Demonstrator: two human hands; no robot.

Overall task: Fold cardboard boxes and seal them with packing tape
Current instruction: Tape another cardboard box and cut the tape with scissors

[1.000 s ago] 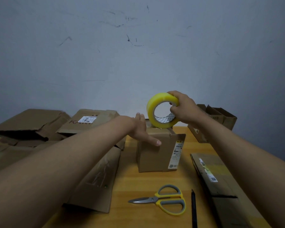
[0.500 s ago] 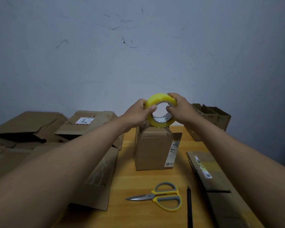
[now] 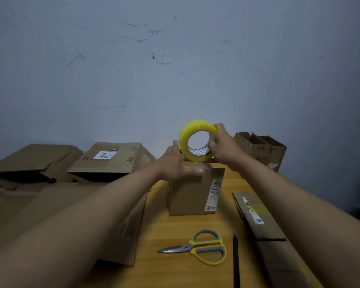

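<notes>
A small upright cardboard box (image 3: 187, 194) with a white label strip stands mid-table. My left hand (image 3: 179, 165) lies flat on its top, fingers straight, thumb pointing right along the front edge. Just above the box's top, my right hand (image 3: 224, 146) grips a yellow roll of packing tape (image 3: 195, 140), fingers hooked through its core. The roll stands on edge, its lower rim at the box top. Any tape strip pulled from the roll is too hard to make out.
Yellow-handled scissors (image 3: 197, 247) and a black pen (image 3: 236, 260) lie near the front of the wooden table (image 3: 175, 225). A flattened long box (image 3: 264, 229) lies at right, open boxes (image 3: 260, 150) behind it. Several flattened and folded boxes (image 3: 110, 161) crowd the left.
My left hand let go of the tape roll and dropped flat onto the box top. My right hand kept the roll, turning it so its side faces more left.
</notes>
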